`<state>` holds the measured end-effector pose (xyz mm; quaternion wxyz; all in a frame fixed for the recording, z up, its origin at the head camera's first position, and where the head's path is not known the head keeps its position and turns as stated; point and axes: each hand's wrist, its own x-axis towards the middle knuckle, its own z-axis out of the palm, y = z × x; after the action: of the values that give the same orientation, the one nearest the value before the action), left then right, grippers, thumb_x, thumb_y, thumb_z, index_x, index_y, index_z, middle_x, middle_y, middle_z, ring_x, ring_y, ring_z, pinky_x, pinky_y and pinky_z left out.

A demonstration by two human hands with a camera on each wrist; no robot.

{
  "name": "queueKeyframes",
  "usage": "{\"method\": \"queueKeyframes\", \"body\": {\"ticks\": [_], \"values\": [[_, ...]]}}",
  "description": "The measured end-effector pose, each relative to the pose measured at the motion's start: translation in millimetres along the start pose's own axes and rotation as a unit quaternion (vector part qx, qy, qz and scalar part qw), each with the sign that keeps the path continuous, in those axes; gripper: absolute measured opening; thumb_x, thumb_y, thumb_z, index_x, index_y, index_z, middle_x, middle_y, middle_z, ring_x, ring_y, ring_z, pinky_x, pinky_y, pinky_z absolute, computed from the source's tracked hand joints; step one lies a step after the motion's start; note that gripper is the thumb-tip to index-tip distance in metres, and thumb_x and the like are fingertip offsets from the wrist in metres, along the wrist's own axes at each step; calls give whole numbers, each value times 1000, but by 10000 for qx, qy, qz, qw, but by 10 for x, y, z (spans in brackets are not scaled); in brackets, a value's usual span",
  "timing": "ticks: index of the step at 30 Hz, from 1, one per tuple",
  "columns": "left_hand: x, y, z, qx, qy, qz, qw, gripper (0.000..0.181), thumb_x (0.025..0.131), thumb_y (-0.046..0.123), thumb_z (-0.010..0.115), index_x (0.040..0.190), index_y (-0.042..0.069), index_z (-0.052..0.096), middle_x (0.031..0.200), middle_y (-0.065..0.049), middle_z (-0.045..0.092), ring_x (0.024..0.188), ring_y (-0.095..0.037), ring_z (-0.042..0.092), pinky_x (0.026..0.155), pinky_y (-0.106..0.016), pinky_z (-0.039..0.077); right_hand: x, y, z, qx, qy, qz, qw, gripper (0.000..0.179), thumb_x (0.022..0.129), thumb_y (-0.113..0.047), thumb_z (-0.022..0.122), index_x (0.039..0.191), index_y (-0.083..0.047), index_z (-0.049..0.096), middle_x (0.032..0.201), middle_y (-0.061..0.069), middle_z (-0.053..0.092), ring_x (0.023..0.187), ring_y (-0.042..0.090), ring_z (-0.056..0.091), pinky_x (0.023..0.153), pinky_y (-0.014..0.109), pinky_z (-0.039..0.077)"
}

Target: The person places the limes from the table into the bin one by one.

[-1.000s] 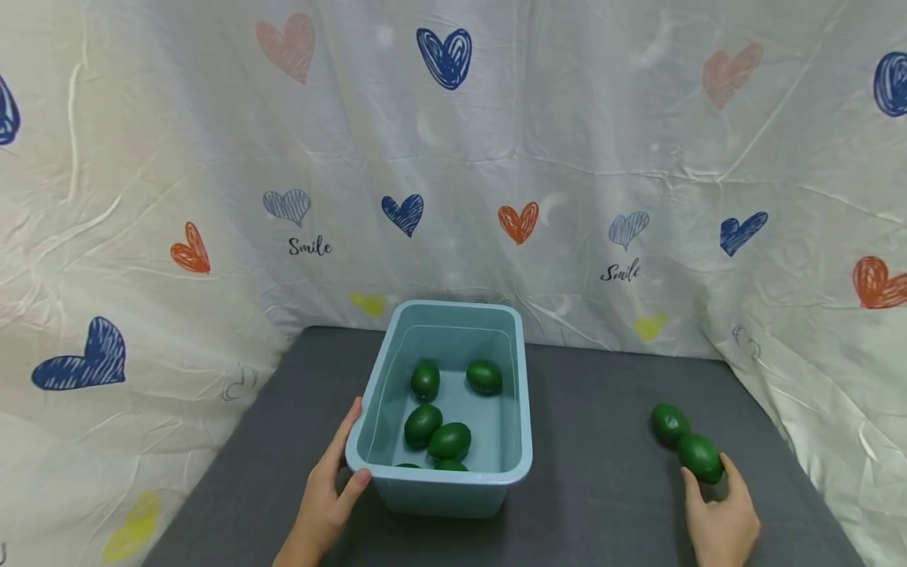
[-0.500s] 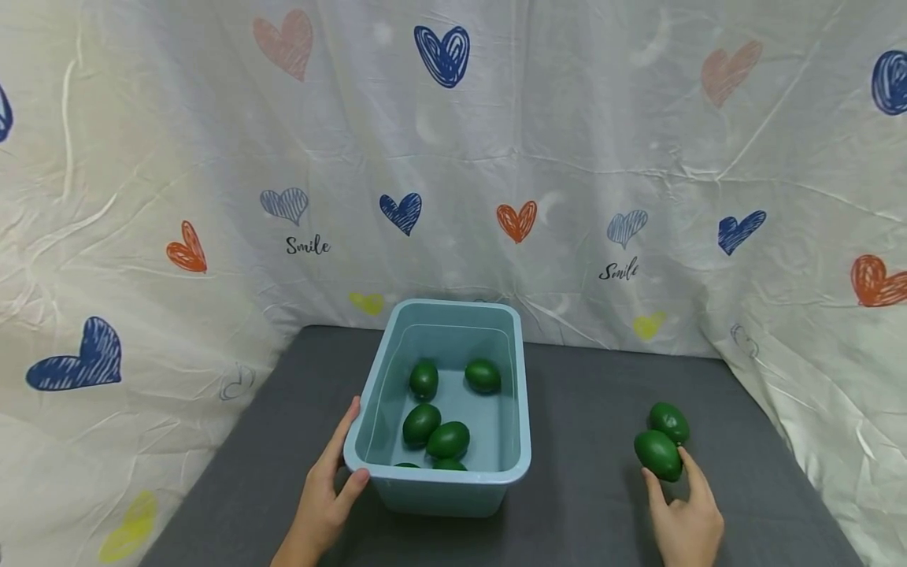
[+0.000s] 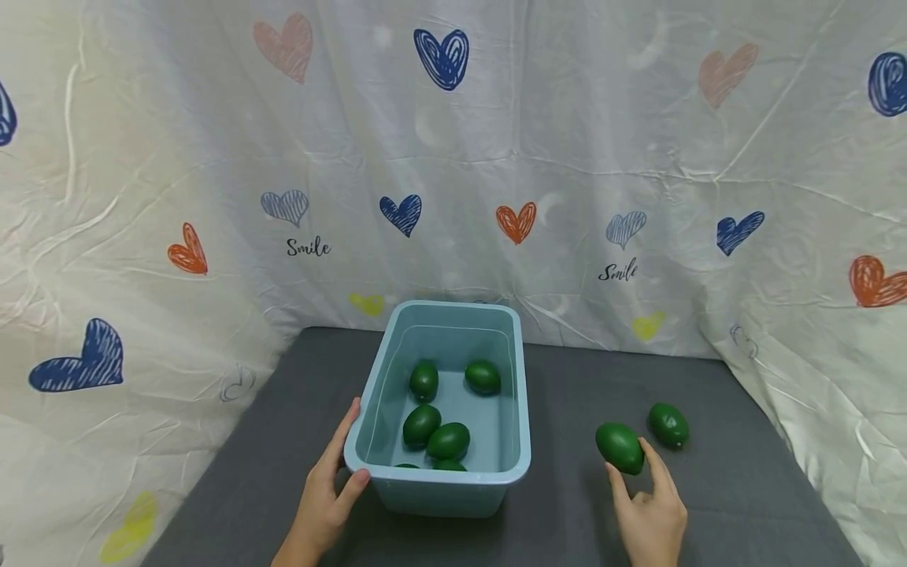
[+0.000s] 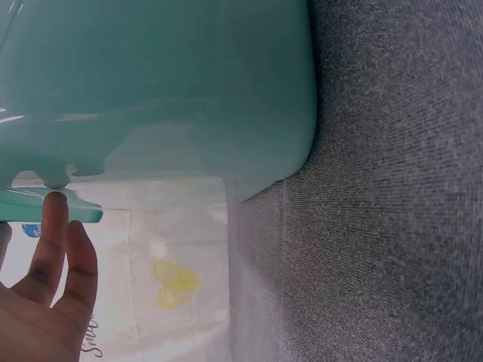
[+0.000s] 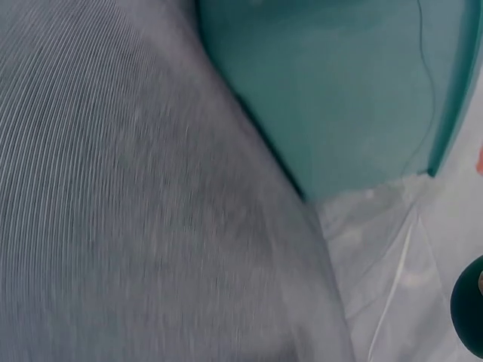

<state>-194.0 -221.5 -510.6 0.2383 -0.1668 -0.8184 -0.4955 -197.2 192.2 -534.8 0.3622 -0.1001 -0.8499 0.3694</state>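
Observation:
In the head view my right hand point(image 3: 652, 520) pinches a dark green lime point(image 3: 620, 447) between thumb and fingers, over the table right of the bin. Only part of this lime point(image 5: 469, 305) shows at the right wrist view's edge. My left hand point(image 3: 322, 492) holds the near left corner of a light blue plastic bin point(image 3: 473, 478), its thumb at the front rim and its fingers along the left side. The left wrist view has the left fingers point(image 4: 54, 234) at the underside of the rim. Several limes lie in the bin, some partly hidden by its front wall.
Another lime point(image 3: 668, 425) lies on the dark grey tabletop point(image 3: 567, 386), beyond and right of my right hand. A white curtain point(image 3: 453, 142) printed with hearts hangs behind the table and along both sides.
My right hand has carried the lime leftward toward the bin, away from the other lime on the table. The left hand and the bin have stayed in place.

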Motion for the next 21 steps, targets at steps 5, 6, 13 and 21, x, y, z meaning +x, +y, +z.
{"method": "queueKeyframes", "body": {"ticks": [5,6,13,21], "values": [[-8,-65,-3,100,-137,-17,9999,83,98,1,60,171,18,25,174,-7,32,147,4,39,99,-14,43,-28,-120,39,217,-49,-50,9997,64,83,-7,91,141,-1,64,130,26,69,32,-5,29,36,20,30],[-9,-68,-3,102,-137,-19,9999,83,98,1,60,171,18,25,174,-7,32,147,4,39,99,-14,43,-35,-138,47,260,-61,-41,9996,64,83,-7,90,141,-1,64,130,26,69,32,-5,30,35,19,30],[-7,-46,-8,97,-131,-68,9998,82,98,1,60,171,18,25,173,-7,33,146,4,40,100,-13,42,-70,-254,90,388,-142,76,9991,63,84,-7,90,141,-2,64,130,24,70,32,-6,33,35,19,31],[7,16,8,-68,-19,-95,9999,82,97,1,61,170,21,28,173,-4,34,146,4,40,100,-11,41,-83,-384,134,550,-178,82,9983,65,84,-10,91,142,-5,65,127,21,71,32,-5,32,35,21,31]]}}
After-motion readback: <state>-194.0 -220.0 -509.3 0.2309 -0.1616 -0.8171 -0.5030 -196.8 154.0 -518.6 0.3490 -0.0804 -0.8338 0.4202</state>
